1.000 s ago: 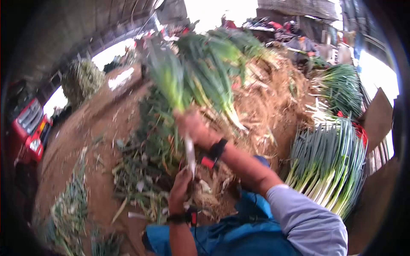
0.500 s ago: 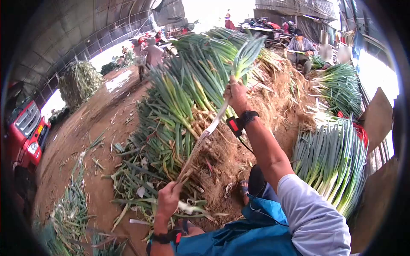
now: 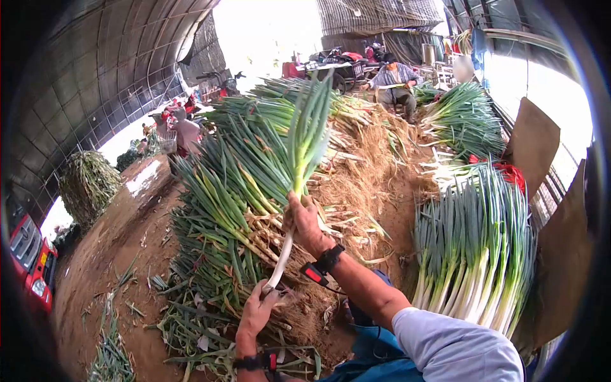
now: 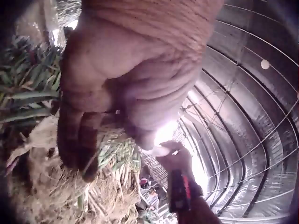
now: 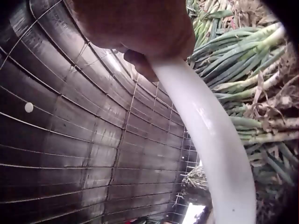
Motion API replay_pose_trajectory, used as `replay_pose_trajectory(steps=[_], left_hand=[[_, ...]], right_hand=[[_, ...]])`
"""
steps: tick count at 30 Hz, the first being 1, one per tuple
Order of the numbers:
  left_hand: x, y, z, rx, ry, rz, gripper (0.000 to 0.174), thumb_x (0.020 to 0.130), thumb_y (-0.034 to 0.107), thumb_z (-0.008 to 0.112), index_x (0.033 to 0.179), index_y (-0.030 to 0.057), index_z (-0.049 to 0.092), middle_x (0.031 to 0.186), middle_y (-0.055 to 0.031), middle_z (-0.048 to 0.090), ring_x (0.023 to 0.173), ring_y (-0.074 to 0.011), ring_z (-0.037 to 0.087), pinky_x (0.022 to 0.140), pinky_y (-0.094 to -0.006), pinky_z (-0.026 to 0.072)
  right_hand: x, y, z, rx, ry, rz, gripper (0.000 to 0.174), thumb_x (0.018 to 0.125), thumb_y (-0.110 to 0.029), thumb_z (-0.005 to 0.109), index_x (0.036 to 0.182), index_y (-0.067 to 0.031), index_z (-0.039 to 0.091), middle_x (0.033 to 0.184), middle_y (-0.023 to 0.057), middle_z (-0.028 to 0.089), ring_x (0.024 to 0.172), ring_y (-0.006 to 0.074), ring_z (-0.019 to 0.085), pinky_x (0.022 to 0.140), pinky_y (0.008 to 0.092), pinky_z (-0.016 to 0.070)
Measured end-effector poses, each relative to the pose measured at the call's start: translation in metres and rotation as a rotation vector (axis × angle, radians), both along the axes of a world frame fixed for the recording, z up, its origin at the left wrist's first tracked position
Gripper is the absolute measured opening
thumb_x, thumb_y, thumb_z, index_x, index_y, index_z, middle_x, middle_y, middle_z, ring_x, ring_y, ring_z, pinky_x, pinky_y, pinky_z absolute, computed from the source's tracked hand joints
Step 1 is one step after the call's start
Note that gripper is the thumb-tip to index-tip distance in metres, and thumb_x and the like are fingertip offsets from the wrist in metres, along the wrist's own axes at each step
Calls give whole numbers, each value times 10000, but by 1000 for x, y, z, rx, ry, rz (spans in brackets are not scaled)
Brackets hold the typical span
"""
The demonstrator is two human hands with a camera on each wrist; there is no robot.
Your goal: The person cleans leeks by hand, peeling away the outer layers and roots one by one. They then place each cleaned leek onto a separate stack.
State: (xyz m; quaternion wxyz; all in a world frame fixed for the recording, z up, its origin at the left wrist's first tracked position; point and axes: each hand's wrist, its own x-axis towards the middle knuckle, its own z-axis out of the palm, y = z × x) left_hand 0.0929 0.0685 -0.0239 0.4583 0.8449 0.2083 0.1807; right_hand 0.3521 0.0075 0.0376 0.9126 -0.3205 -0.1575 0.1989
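Note:
A long leek (image 3: 280,261) stands at a slant in front of me, green leaves up and smooth white shaft down. My right hand (image 3: 304,223) grips it where the white turns green. At the lower end, my left hand (image 3: 256,312) pinches the shaft near its root. Close up in the right wrist view, the bare white shaft (image 5: 210,126) runs down from the right hand (image 5: 135,28). In the left wrist view, the left hand (image 4: 135,70) covers most of the root end. Behind the leek lies a big heap of untrimmed leeks (image 3: 223,184) with dry roots.
Clean leeks (image 3: 474,254) stand bundled at the right, with another pile (image 3: 461,121) behind them. Leaf scraps (image 3: 197,331) litter the ground at lower left. A person (image 3: 394,83) sits at the back. A red truck (image 3: 32,261) is at far left.
Half a second ago a brownish peel stretched between my widely spaced hands. Now that strip is gone from between them, the hands are closer together, and the left one is at the white shaft's lower end.

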Motion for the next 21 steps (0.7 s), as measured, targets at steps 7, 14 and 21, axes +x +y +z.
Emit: replay_pose_trajectory(steps=[7,14,21], left_hand=[[16,-46,7,99,4,22,299,998,294,533,970,4,602,676,-148,562,583,-265,511,579,-382,443],[-6,-60,37,609,59,-32,273,1011,251,488,835,44,521,645,-176,596,640,-388,629,570,-468,488],[-50,-66,40,695,148,-40,146,947,161,521,848,59,555,658,-181,602,630,-368,634,548,-464,490]], right_hand=[[46,-19,-1,-130,80,-10,286,951,-328,631,981,-75,499,624,3,460,438,115,433,366,301,382],[68,-9,-27,-216,183,30,277,967,-292,607,946,-47,481,673,21,476,449,109,410,394,282,363],[80,5,-50,-371,246,-125,256,966,-279,609,912,-45,522,640,3,480,439,110,429,368,278,349]])
